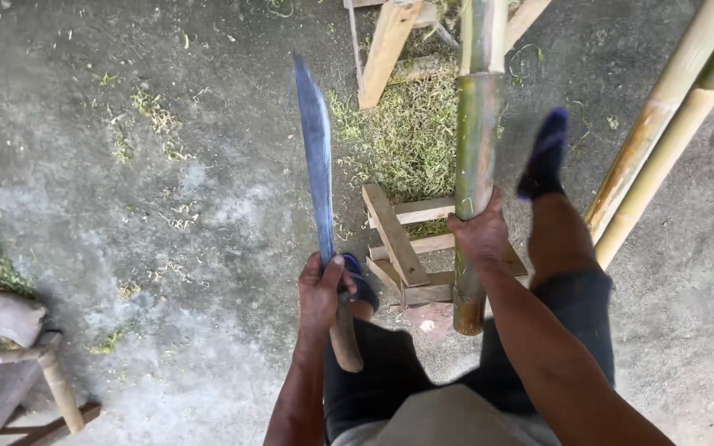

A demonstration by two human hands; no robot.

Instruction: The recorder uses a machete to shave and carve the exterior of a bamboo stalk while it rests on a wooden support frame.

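Around machete handle [345, 334] — fingers [321, 285] closed.

Machete [317, 165] left of bamboo pole [477, 149] — wooden stand [406, 239] between.

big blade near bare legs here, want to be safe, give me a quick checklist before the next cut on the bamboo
1. Left hand wrapped on the machete handle: ok.
2. Right hand gripping the bamboo pole: ok.
3. Blade apart from the right hand: ok, a clear gap shows.
4. Pole seated on the wooden stand: cannot tell, contact hidden.
5. Raised foot clear of the blade: ok, but only one foot is planted, so balance is not ok.
6. Blade edge condition: cannot tell.
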